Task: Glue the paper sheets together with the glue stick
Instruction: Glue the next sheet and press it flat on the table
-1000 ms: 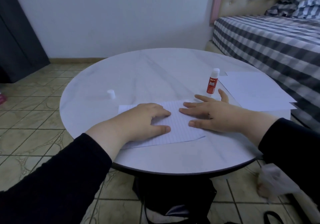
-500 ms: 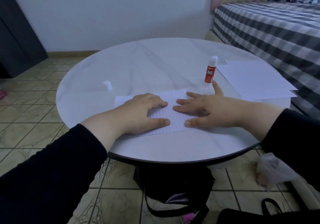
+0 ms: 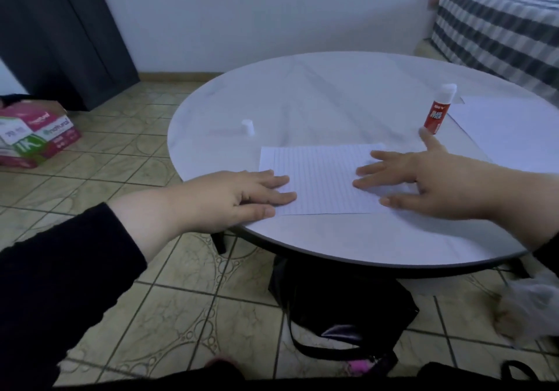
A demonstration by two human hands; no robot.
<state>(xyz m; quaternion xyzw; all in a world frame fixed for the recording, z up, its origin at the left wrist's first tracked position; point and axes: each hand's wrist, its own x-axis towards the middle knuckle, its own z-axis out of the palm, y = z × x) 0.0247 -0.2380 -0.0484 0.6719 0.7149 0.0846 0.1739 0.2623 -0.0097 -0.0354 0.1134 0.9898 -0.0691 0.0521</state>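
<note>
A lined paper sheet (image 3: 323, 176) lies flat near the front of the round white table (image 3: 317, 100). My left hand (image 3: 242, 197) rests palm down on the sheet's front left corner, fingers spread a little. My right hand (image 3: 423, 182) lies flat on the sheet's right end, fingers spread. A red glue stick (image 3: 437, 112) with a white top stands upright just beyond my right thumb, apart from it. Its small white cap (image 3: 247, 126) sits on the table to the left. More white paper sheets (image 3: 508, 127) lie at the right.
A bed with a checked cover (image 3: 499, 31) stands behind the table at the right. A black bag (image 3: 338, 309) sits on the tiled floor under the table. A pink and green box (image 3: 33, 133) is on the floor at the left, near a dark cabinet (image 3: 60, 28).
My view has swung left and down. My hands have slid apart along the lined sheet, the left to its left corner, the right to its right end.
</note>
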